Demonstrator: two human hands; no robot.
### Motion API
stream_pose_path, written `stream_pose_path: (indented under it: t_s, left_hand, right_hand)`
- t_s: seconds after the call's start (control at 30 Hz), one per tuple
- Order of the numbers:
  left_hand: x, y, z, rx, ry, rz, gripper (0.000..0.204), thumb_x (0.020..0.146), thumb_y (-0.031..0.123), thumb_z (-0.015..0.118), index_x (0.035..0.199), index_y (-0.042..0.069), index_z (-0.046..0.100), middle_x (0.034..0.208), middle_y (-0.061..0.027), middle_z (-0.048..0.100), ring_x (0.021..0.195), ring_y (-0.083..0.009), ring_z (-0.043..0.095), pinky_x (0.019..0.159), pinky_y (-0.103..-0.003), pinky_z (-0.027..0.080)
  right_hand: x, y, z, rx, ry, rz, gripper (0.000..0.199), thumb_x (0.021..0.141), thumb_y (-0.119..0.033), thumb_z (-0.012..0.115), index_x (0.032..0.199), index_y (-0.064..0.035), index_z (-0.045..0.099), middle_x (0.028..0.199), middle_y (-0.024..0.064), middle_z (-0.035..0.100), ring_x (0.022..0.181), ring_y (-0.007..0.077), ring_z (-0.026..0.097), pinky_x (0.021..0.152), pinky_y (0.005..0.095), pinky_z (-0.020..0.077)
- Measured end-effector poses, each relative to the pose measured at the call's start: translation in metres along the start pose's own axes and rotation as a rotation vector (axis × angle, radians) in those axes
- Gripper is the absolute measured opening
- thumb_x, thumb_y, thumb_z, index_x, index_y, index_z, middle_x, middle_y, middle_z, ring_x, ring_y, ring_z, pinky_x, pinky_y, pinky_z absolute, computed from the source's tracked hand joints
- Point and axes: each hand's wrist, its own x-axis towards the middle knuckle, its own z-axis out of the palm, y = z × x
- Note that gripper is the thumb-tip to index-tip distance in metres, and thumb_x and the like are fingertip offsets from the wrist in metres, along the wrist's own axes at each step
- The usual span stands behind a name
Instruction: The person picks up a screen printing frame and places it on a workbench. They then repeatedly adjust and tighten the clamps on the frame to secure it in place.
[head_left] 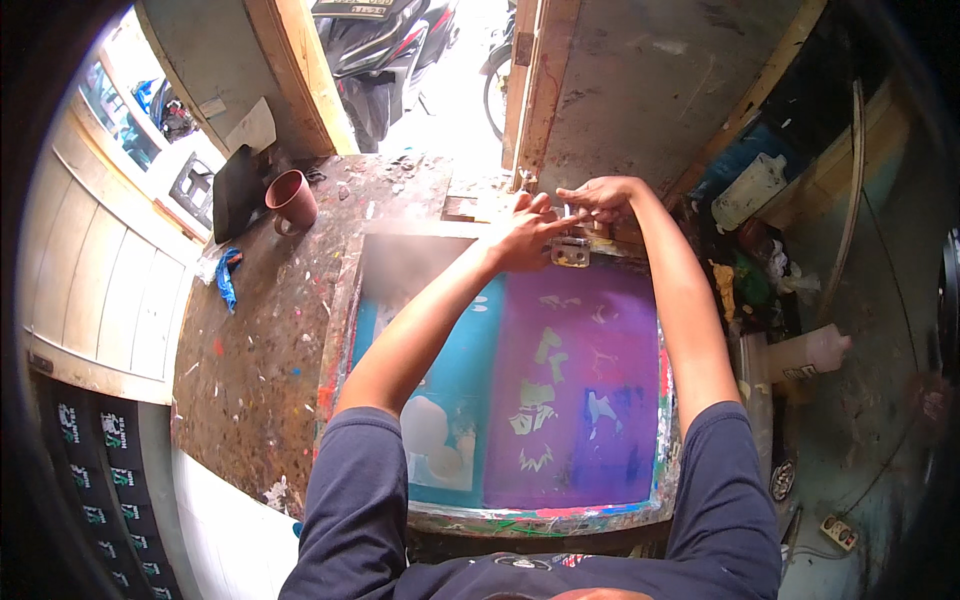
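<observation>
In the head view, half-curled left hand (525, 236) and bent-fingered right hand (607, 197) at the metal clamp (570, 252) on the screen's (545, 522) far edge; cannot tell whether gripping. Probably stiff, hard; best held by its sides, sparing likely delicate mesh (600, 335).

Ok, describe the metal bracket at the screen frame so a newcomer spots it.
On the paint-flecked table, find the large frame holding the teal-and-purple screen. At its far edge, just right of the left hand, sits the metal bracket. It is small and silvery, unlike the coloured screen below it.
</observation>
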Motion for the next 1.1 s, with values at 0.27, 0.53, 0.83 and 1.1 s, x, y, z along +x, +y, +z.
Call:
stream_pose_path:
  t_s: [0.27,0.53,0.83,1.1]
  left_hand:
    - [-0.001,-0.004,0.008,0.010,0.054,0.013,0.080,0.074,0.033,0.076,0.147,0.029,0.041,0.138,-0.0110,0.053,0.128,-0.0298,0.039,0.108,-0.048,0.031]
    - [0.001,-0.005,0.006,0.088,-0.002,0.006,0.072,0.078,0.036,0.068,0.145,0.023,0.046,0.124,-0.0121,0.060,0.130,-0.0254,0.037,0.105,-0.042,0.029]
    - [-0.005,0.003,-0.003,0.049,0.120,0.043,0.068,0.072,0.024,0.064,0.138,0.016,0.052,0.114,-0.0100,0.065,0.125,-0.0265,0.043,0.106,-0.041,0.030]
    - [-0.004,0.006,-0.012,-0.032,-0.007,0.007,0.061,0.071,0.021,0.068,0.129,0.013,0.055,0.125,-0.0182,0.058,0.131,-0.0332,0.037,0.107,-0.051,0.031]
  right_hand:
    - [0.014,-0.004,0.011,-0.039,0.224,0.012,0.056,0.083,-0.059,0.069,0.074,-0.0030,0.069,0.058,0.0032,0.050,0.051,0.0154,0.046,0.045,0.0401,0.0403]
    - [-0.006,-0.020,0.016,0.065,0.189,0.145,0.048,0.088,-0.050,0.066,0.067,-0.0072,0.063,0.052,0.0005,0.049,0.040,0.0120,0.038,0.039,0.0318,0.0279]
    - [0.016,-0.039,0.029,-0.249,0.479,0.201,0.030,0.076,-0.035,0.073,0.071,-0.0052,0.067,0.070,0.0102,0.062,0.061,0.0224,0.056,0.055,0.0390,0.0427]
    - [0.010,-0.083,0.043,-0.498,0.602,0.515,0.049,0.074,-0.034,0.072,0.119,-0.0121,0.069,0.126,0.0111,0.065,0.121,0.0286,0.060,0.097,0.0450,0.0477]
